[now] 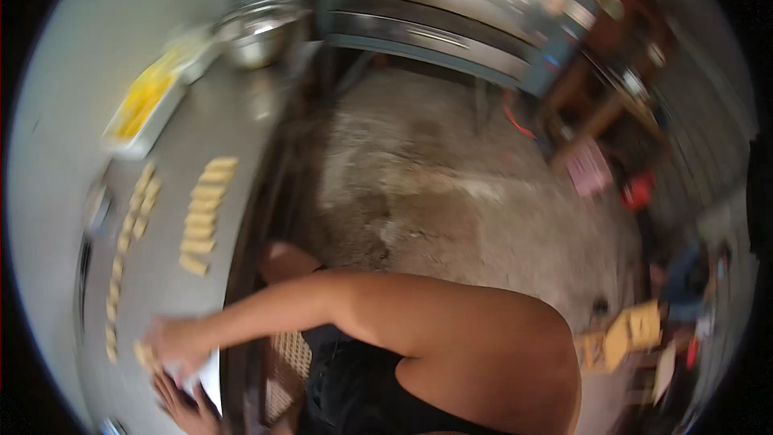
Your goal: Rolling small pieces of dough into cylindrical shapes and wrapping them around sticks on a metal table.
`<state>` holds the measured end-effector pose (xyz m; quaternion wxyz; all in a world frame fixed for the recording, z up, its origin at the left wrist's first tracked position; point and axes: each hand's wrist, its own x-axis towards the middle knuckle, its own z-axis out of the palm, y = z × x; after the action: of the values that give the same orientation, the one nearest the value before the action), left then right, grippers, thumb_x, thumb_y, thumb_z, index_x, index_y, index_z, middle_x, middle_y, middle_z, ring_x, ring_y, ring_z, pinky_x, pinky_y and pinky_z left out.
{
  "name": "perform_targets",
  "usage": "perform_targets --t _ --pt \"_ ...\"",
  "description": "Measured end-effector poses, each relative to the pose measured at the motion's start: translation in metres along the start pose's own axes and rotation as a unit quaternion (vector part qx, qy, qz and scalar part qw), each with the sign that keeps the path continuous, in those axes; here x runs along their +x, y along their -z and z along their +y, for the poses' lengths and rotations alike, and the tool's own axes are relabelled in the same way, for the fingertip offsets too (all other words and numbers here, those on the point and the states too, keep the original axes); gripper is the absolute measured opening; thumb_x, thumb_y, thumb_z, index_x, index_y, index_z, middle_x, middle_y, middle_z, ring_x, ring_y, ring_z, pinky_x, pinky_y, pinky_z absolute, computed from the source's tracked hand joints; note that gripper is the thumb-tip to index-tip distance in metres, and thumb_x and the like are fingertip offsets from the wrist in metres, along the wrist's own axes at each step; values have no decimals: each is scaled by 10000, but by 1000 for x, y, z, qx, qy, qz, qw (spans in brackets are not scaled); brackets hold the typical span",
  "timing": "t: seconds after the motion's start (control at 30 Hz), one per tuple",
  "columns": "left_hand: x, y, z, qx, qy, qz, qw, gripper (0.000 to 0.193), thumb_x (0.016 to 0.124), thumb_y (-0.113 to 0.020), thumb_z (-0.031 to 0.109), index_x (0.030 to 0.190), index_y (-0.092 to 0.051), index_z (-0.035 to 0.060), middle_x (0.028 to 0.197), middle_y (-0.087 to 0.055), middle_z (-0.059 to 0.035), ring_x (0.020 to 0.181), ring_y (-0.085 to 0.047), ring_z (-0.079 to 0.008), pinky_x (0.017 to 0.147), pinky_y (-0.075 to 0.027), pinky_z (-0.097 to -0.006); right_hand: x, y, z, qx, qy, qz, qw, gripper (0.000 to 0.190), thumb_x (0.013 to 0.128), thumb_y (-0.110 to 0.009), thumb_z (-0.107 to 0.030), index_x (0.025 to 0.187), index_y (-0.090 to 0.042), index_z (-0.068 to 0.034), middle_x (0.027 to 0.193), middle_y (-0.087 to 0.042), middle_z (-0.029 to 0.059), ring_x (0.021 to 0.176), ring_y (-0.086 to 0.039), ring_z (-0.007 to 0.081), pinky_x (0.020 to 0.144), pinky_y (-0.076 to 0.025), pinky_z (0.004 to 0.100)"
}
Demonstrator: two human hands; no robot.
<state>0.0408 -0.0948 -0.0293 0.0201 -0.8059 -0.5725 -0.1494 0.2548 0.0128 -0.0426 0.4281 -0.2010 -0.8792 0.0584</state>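
My right hand [178,341] reaches across the metal tabletop [154,281] and is blurred. A pale dough piece [145,356] touches its far side; whether the fingers grip it is unclear. Close below, my left hand [184,405] has its fingers apart, partly over a white sheet or board [211,379] at the table's near edge. Short pale dough pieces [115,287] run in a line along the wall side, doubled at the upper end. Nearer the table's edge, several larger dough pieces [202,217] lie side by side in a column.
A white tray [142,146] with yellow contents stands against the wall, with a metal bowl [256,36] beyond it. Across the floor stands a large metal oven [429,42]. A woven seat [290,353] is beside my body. Pink box [587,168] and cardboard [631,335] sit at right.
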Motion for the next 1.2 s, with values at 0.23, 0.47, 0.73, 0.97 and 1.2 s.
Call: perform_targets --t 0.23,0.47,0.73,0.97,1.2 --pt "13 40 69 -93 51 -41 994 1064 969 -587 826 1688 -450 55 1766 -379 -227 1661 -283 -456 1306 -119 -738 -14 1 13 -87 -51 -121 988 735 963 -603 -747 1386 -747 -164 1543 -633 102 1509 -478 394 1239 -272 690" --pt "8 39 61 -68 32 -17 997 1057 1004 -538 818 1703 -409 35 1757 -377 -261 1656 -277 -478 1281 -166 -763 -9 8 1 -62 -42 -114 991 766 989 -571 -750 1442 -728 -152 1574 -615 116 1551 -433 412 1284 -215 705" --pt "11 45 70 -61 14 -36 997 1162 970 -456 903 1683 -418 -14 1733 -401 -286 1632 -312 -508 1275 -195 -767 -10 14 4 -79 -65 -158 982 785 977 -624 -716 1436 -718 -87 1527 -637 109 1551 -420 389 1286 -224 674" --pt "11 40 74 -86 15 -32 996 1116 969 -479 896 1672 -467 29 1710 -443 -280 1620 -332 -514 1307 -143 -729 -18 23 3 -102 -60 -130 984 769 960 -632 -734 1362 -757 -90 1467 -679 87 1485 -492 371 1225 -300 642" --pt "5 31 54 -96 19 43 994 806 966 -782 409 1600 -530 -20 1641 -533 -282 1570 -429 -481 1296 -300 -550 -9 23 -17 40 -104 -109 988 528 846 -855 -534 1155 -803 -110 1174 -743 163 1184 -626 388 1058 -460 546"
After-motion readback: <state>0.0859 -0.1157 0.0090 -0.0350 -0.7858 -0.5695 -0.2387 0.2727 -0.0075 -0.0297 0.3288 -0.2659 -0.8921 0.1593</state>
